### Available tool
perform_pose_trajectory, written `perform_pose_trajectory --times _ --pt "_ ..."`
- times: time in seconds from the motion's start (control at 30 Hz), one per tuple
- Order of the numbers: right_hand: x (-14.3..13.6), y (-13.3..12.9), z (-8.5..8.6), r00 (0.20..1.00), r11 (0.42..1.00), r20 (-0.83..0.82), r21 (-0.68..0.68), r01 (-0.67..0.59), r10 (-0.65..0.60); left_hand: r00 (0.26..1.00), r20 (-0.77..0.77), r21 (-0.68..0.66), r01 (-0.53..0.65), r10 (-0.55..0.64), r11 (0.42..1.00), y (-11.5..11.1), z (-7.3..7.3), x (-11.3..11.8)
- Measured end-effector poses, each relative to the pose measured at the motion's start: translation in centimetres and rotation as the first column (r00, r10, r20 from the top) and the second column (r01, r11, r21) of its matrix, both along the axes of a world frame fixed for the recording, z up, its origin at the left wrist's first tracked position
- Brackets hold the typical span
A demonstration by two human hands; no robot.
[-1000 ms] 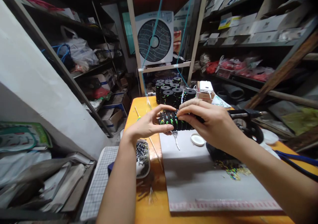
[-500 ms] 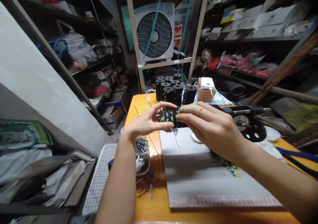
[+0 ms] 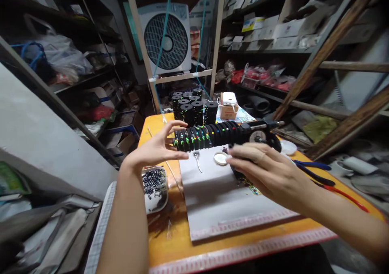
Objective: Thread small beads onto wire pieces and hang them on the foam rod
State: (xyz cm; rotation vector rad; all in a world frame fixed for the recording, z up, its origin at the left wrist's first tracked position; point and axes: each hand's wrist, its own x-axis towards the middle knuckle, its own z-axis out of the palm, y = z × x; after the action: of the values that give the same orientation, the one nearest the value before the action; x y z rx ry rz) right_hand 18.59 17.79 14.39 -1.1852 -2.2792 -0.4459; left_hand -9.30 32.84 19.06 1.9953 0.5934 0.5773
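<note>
A row of black ribbed spools (image 3: 209, 136), wound with line and dotted with green, yellow and red beads, sits level on the shaft of a black geared winder (image 3: 264, 138). My left hand (image 3: 159, 146) is at the row's left end, thumb below and fingers above, spread apart around it. Whether the fingertips touch it I cannot tell. Below the row's right part is my right hand (image 3: 261, 162), its fingertips pinched together and one finger wrapped in tan tape. Something small and dark shows at those tips, too blurred to name. Under the right hand lie loose coloured beads (image 3: 253, 188).
A white tub (image 3: 165, 199) of small dark metal pieces stands left of the pale board (image 3: 212, 209). A round white lid (image 3: 221, 158) lies on the board. Black foam spools (image 3: 187, 110) and a small box (image 3: 228, 106) stand behind. Blue-handled pliers (image 3: 313, 170) lie right.
My view has swung right. My right hand has drawn down and away from the spools, baring the row. My left hand's fingers have spread at the left end.
</note>
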Motion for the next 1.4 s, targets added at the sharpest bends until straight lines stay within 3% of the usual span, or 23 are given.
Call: perform_pose_trajectory --times 0.03,0.1,0.27,0.37,0.47,0.57,0.63,0.73,0.87,0.97,1.13,1.4 --pt "0.7 -0.8 -0.9 0.997 0.990 -0.063 -0.136 0.042 -0.051 0.999 -0.030 0.031 -0.031 0.032 0.999 -0.2 0.2 -0.2" --pt "1.8 -2.2 -3.0 0.988 0.961 -0.089 -0.259 0.099 -0.126 0.994 -0.073 0.061 -0.078 0.082 0.995 -0.6 0.7 -0.6" --pt "2.5 -3.5 -7.4 0.950 0.924 -0.160 -0.321 0.205 -0.267 0.992 -0.060 0.095 -0.102 0.108 0.990 -1.1 1.3 -1.1" --pt "2.2 -3.5 -8.4 0.933 0.927 -0.225 -0.316 0.202 -0.280 0.997 -0.021 0.114 -0.076 0.078 0.991 -0.9 1.2 -1.2" --pt "1.6 -3.4 -8.3 0.929 0.944 -0.285 -0.294 0.151 -0.237 0.998 0.020 0.105 -0.055 0.053 0.993 -0.7 0.9 -1.3" --pt "0.6 -2.9 -7.1 0.927 0.959 -0.335 -0.273 0.074 -0.167 0.997 0.059 0.063 -0.060 0.056 0.996 -0.4 0.6 -1.4" --pt "-0.3 -2.2 -5.4 0.926 0.969 -0.362 -0.247 0.017 -0.109 0.994 0.082 0.027 -0.070 0.068 0.997 -0.2 0.3 -1.3" --pt "-2.2 -0.5 -1.5 0.922 0.988 -0.388 -0.138 -0.069 0.011 0.992 0.094 0.003 -0.081 0.081 0.997 0.1 0.1 -1.2" --pt "-5.3 3.0 4.0 0.913 0.981 -0.369 0.149 -0.123 0.171 0.993 0.086 0.015 -0.084 0.083 0.996 0.2 0.1 -1.1" --pt "-7.5 5.8 6.4 0.927 0.955 -0.298 0.253 -0.153 0.227 0.994 0.076 0.027 -0.083 0.081 0.996 0.1 0.2 -1.2" --pt "-9.5 8.4 7.2 0.929 0.956 -0.294 0.250 -0.152 0.224 0.993 0.071 0.039 -0.097 0.094 0.994 0.0 0.3 -1.2" --pt "-10.0 8.7 7.2 0.946 0.966 -0.265 0.222 -0.131 0.189 0.995 0.077 0.055 -0.070 0.065 0.996 0.2 0.1 -1.3"
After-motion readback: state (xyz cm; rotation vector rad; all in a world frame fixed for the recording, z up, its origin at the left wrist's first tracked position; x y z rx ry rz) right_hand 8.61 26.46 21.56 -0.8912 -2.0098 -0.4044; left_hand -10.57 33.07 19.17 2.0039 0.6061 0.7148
